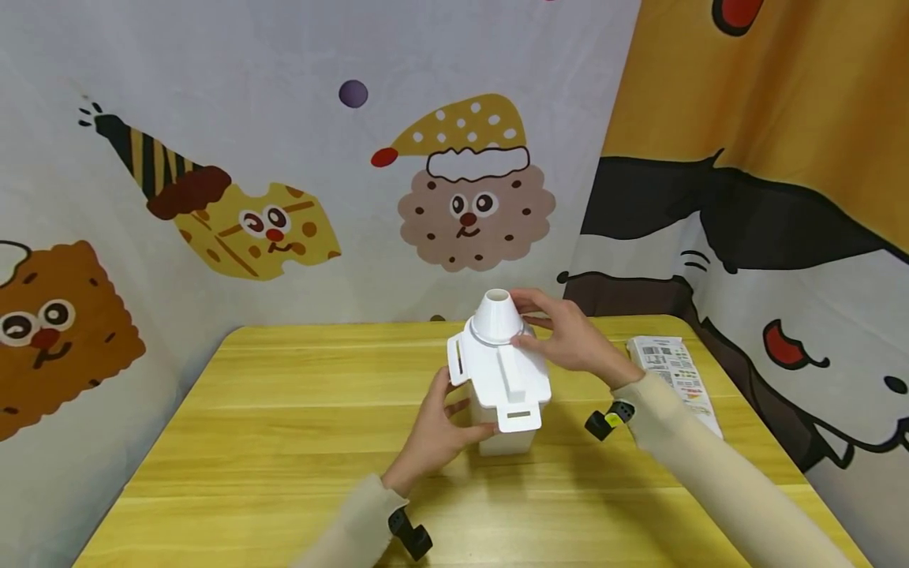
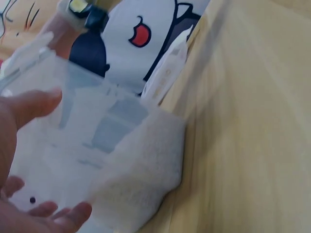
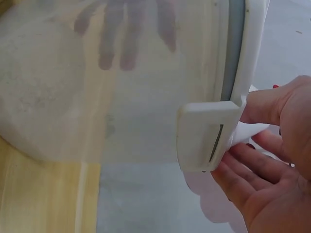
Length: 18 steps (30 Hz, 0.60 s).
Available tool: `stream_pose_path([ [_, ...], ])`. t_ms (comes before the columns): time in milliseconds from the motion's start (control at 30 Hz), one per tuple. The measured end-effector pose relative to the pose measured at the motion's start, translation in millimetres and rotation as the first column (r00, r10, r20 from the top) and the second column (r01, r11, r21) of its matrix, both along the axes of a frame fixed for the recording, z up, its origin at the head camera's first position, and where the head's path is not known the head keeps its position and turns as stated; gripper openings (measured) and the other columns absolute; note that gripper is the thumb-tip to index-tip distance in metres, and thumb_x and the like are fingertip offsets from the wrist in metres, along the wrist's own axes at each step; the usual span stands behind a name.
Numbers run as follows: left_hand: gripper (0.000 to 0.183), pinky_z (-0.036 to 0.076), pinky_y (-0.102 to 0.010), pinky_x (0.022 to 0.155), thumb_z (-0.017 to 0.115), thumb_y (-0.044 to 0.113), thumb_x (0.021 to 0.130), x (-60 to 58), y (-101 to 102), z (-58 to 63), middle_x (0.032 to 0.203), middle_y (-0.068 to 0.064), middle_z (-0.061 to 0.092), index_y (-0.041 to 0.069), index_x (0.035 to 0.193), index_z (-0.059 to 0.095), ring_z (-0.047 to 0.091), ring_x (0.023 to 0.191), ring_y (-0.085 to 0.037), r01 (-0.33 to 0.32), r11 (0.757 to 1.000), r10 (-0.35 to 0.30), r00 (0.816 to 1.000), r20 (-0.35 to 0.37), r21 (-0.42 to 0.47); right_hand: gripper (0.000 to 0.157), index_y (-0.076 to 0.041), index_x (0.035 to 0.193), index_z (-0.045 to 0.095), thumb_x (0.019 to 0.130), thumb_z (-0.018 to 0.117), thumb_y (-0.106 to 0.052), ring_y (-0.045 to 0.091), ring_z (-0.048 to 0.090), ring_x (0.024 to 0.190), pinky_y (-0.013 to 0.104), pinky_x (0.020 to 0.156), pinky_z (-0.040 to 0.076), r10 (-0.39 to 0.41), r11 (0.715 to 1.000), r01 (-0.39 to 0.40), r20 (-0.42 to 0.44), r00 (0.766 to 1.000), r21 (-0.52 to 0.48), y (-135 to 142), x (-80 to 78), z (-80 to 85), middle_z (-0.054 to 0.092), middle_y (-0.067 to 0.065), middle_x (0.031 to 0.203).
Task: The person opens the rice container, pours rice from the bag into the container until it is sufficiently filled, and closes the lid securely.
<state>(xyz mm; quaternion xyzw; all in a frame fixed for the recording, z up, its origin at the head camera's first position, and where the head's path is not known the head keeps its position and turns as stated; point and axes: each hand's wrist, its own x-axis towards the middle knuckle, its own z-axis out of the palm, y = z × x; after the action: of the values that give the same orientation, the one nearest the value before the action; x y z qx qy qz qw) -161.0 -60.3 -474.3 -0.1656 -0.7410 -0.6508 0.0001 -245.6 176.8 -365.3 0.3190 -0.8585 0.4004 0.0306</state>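
A translucent plastic storage container point(image 1: 506, 443) stands upright on the table, with pale grainy or powdery contents point(image 2: 146, 170) in its lower part. Its white lid point(image 1: 490, 375) has slotted side latches point(image 3: 204, 138) and a raised bar. On top sits a white cone-shaped spout point(image 1: 497, 317) with a round opening. My left hand point(image 1: 436, 430) holds the container's near left side, thumb apart from the fingers; these show through the wall in the right wrist view. The right hand point(image 1: 568, 335) has its thumb and fingers round the spout's base, partly hidden behind the cone.
A white printed packet point(image 1: 678, 379) lies at the table's right side. Wooden table point(image 1: 284, 442) surface extends left of the container. A patterned cloth point(image 1: 298, 142) with cartoon faces hangs behind and at the sides. Black wrist cameras point(image 1: 410, 535) are strapped to both wrists.
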Motion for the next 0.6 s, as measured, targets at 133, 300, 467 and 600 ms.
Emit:
stream_pose_path([
  [133, 0.097, 0.049, -0.054, 0.111, 0.093, 0.021, 0.076, 4.7, 6, 0.5, 0.151, -0.001, 0.041, 0.027, 0.153, 0.034, 0.043, 0.141, -0.031, -0.044, 0.999, 0.044, 0.999, -0.012, -0.02, 0.065, -0.008, 0.149, 0.049, 0.091, 0.076, -0.004, 0.037, 0.057, 0.134, 0.048, 0.112, 0.05, 0.031, 1.0, -0.031, 0.02, 0.999, 0.0, 0, -3.3, 0.8, 0.054, 0.017, 0.149],
  [300, 0.099, 0.051, -0.054, 0.109, 0.095, 0.023, 0.074, 4.9, 4, 2.5, 0.151, -0.001, 0.042, 0.025, 0.153, 0.034, 0.044, 0.14, -0.032, -0.036, 0.999, 0.035, 0.999, -0.012, -0.022, 0.066, -0.009, 0.151, 0.048, 0.092, 0.076, -0.005, 0.037, 0.058, 0.134, 0.047, 0.113, 0.05, 0.033, 0.999, -0.033, 0.021, 0.999, 0.024, 1, -2.2, 3.0, 0.054, 0.016, 0.15],
  [467, 0.103, 0.054, -0.05, 0.107, 0.096, 0.025, 0.072, 0.3, -5, 4.5, 0.154, 0.005, 0.042, 0.033, 0.153, 0.033, 0.045, 0.14, -0.03, 0.016, 1.0, -0.016, 1.0, 0.003, -0.017, 0.065, -0.01, 0.151, 0.048, 0.093, 0.076, -0.009, 0.035, 0.061, 0.13, 0.048, 0.11, 0.051, 0.014, 0.998, -0.012, -0.029, 0.999, 0.068, 0, 1.9, 5.7, 0.056, 0.014, 0.149],
  [600, 0.103, 0.053, -0.051, 0.107, 0.096, 0.027, 0.071, -5.0, -12, 4.2, 0.152, 0.008, 0.043, 0.038, 0.153, 0.035, 0.047, 0.137, -0.027, 0.046, 0.998, -0.046, 0.999, 0.009, -0.04, 0.061, -0.01, 0.15, 0.05, 0.094, 0.075, -0.012, 0.033, 0.062, 0.128, 0.05, 0.108, 0.053, -0.005, 0.995, 0.011, -0.064, 0.998, 0.097, 0, 7.6, 8.5, 0.059, 0.012, 0.146],
])
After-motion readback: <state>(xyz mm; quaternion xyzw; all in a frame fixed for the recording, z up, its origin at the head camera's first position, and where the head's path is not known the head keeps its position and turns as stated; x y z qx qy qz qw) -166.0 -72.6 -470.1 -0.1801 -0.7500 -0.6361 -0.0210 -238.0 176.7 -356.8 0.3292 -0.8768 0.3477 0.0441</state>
